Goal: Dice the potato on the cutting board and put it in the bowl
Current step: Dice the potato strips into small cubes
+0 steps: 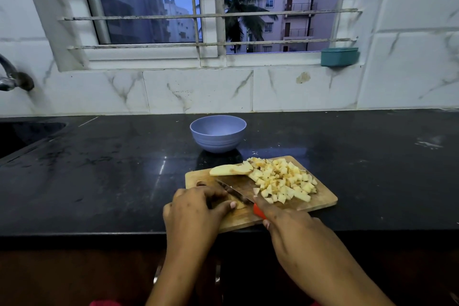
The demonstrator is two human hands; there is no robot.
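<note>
Currently dicing. Left hand (196, 208) curled over potato piece (239, 205), mostly hidden. Right hand (293, 228) wrapped round knife (236, 191). Diced pile (283, 181) and uncut slab (231, 169) on cutting board (323, 200). Bowl (218, 133) just beyond. Next: finish cuts, then transfer.

A home kitchen. A polished black stone countertop (99, 181) runs beneath white marble-patterned wall tiles (198, 92), with a metal tap (10, 77) and sunken sink (24, 134) at left.
</note>
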